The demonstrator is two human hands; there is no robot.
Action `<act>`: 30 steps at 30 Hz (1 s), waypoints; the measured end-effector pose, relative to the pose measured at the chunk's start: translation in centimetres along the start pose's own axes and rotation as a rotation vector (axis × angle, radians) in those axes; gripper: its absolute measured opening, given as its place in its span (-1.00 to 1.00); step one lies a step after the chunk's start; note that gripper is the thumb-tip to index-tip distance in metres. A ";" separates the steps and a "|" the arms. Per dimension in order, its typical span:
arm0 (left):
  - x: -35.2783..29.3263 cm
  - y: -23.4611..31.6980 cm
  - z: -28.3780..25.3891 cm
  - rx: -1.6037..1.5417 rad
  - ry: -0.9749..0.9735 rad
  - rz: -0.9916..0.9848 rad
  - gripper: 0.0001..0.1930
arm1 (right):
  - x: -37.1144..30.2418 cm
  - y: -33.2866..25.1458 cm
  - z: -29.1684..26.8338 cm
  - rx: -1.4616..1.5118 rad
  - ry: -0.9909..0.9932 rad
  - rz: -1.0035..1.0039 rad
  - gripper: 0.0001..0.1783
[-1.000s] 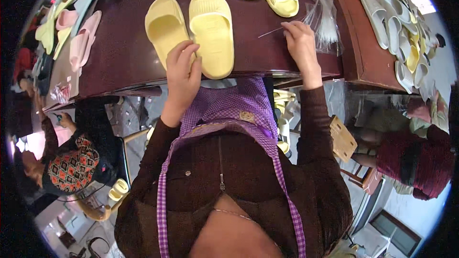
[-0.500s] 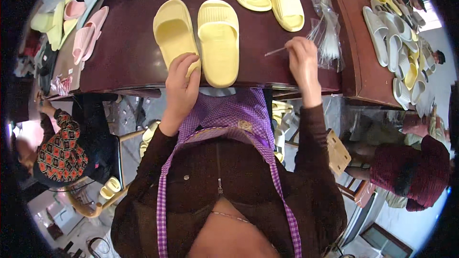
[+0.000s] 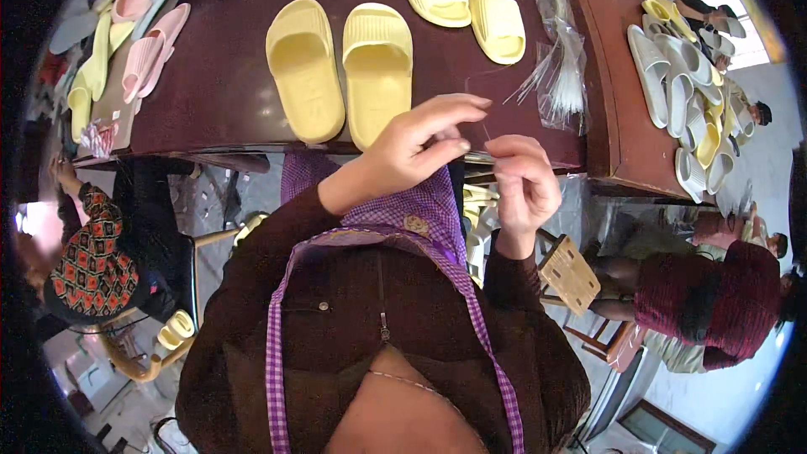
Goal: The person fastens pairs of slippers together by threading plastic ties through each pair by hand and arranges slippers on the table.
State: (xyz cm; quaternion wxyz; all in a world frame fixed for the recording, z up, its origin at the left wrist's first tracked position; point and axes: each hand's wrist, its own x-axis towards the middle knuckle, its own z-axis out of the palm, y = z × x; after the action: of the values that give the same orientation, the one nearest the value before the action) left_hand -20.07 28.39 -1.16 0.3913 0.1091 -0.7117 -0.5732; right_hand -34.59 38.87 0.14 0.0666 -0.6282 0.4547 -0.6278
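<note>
Two pale yellow slide slippers lie side by side before me: the left slipper (image 3: 307, 76) and the right slipper (image 3: 377, 76). My left hand (image 3: 412, 147) is beside the right slipper's heel end. Its thumb and forefinger point right and are apart, so it looks open. My right hand (image 3: 525, 181) is just right of it, closed, thumb and fingers pinched on a thin clear plastic strand (image 3: 487, 129). The strand runs up past my left fingertips and shows only faintly. The fingertips of both hands are close together near the table's front edge.
Another yellow slipper pair (image 3: 466, 4) lies farther back. A clear bag of white strands (image 3: 565, 76) is on the right. Pink slippers (image 3: 155, 55) lie at the left; grey slippers (image 3: 672, 76) are piled on the right-hand table. People sit on both sides.
My left hand has left the left slipper's heel and moved right. My right hand has come down and toward me with the strand, meeting the left hand.
</note>
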 end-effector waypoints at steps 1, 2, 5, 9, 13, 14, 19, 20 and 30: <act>0.4 -0.1 0.2 -0.056 -0.047 0.015 -0.76 | 0.2 -0.3 -0.1 0.061 -0.001 -0.018 -0.93; 0.7 -0.2 0.4 -0.110 -0.091 0.029 -0.78 | 0.4 -0.6 -0.1 0.125 -0.002 -0.035 -0.92; 0.4 -0.3 0.1 -0.100 -0.027 0.054 -0.79 | 0.6 -0.9 -0.9 0.261 0.097 -0.047 -0.90; -0.8 1.8 -1.9 0.274 0.099 0.314 -0.81 | 1.1 -1.2 -2.0 0.405 0.178 0.015 -0.88; -4.6 2.9 -3.1 0.674 0.197 0.455 -0.81 | 1.9 -1.0 0.4 0.312 0.160 0.304 -0.86; -5.5 2.9 -3.4 0.769 0.218 0.470 -0.80 | 1.9 -1.0 1.6 0.186 0.116 0.464 -0.85; -9.3 1.7 -4.9 0.907 0.234 0.335 -0.80 | 1.3 3.4 6.7 -0.192 -0.272 0.640 -0.82; -9.6 1.3 -5.1 0.951 0.230 0.276 -0.82 | 1.4 4.5 7.5 -0.292 -0.396 0.540 -0.81; -5.8 -3.5 -7.7 1.175 0.296 0.008 -0.89 | 5.6 9.2 12.6 -0.749 -0.565 0.269 -0.81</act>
State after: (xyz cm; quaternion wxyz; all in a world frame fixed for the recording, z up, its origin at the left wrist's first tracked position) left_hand -11.97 25.20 -6.61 0.3623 0.3829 -0.8475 -0.0616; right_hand -29.47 23.72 -4.38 0.0372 -0.6905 0.6906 -0.2119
